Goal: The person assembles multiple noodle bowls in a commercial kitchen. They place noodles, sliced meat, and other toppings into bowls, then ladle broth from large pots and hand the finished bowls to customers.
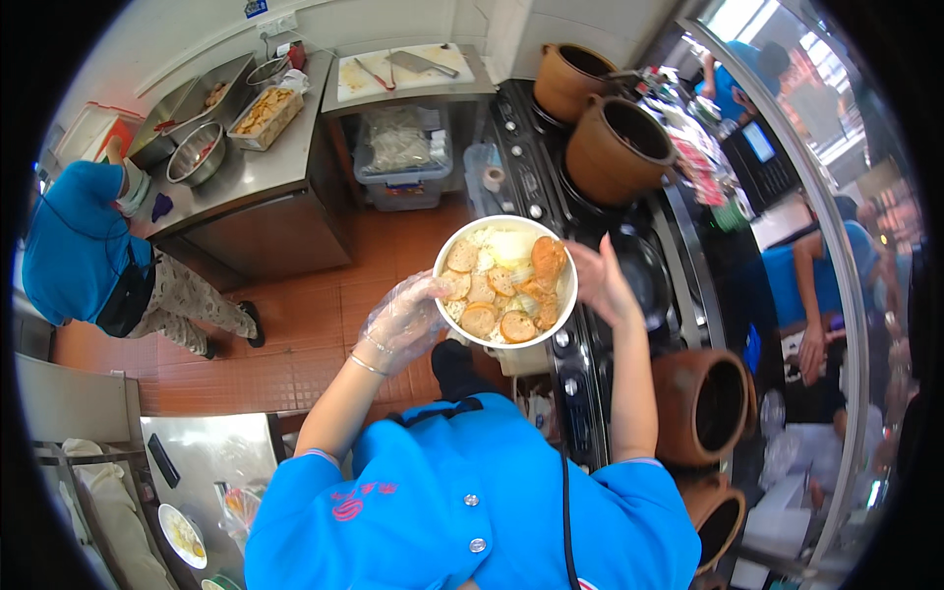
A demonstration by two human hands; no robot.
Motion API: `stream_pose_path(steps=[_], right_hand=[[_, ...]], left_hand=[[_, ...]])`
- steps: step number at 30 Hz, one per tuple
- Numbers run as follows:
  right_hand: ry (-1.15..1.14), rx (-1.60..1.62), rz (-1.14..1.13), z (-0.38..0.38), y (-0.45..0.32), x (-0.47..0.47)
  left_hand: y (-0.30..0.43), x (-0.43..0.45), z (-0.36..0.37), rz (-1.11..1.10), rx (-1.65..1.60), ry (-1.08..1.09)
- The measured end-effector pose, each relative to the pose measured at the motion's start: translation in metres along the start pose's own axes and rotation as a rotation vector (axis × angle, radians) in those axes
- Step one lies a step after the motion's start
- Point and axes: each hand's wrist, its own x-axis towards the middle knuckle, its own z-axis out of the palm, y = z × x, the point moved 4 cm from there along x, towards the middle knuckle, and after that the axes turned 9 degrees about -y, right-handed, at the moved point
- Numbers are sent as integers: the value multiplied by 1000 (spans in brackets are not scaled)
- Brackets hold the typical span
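Note:
In front of me, over the floor and stove edge, is a round white bowl (509, 344). It contains rice, several round sausage slices (478, 320), pale cabbage (512, 247) and a browned chicken drumstick (548, 262). My left hand (404, 321), in a clear plastic glove, grips the bowl's left side with the thumb at the rim. At the opposite side is my right hand (606, 284), which looks bare. Its thumb stands up away from the rim, and its fingertips are partly hidden behind the bowl, so their hold is unclear.
Brown clay pots (619, 151) stand along the black stove (546, 173) at right. A cleaver (424, 63) and tongs lie on a white cutting board (346, 80). Another person (81, 236) works at the left counter. Behind my left elbow, another bowl (181, 536) sits on a steel table.

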Motion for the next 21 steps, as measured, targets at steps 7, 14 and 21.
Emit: stream_pose_path(steps=[7,14,21], right_hand=[[457,-231,-394,-186,-174,176],[728,-145,-401,-290,-224,249],[970,-415,-392,-277,-220,214]], left_hand=[[88,134,-25,159,23,-33],[131,280,-114,105,-41,-12],[165,407,-172,-89,-35,-198]])
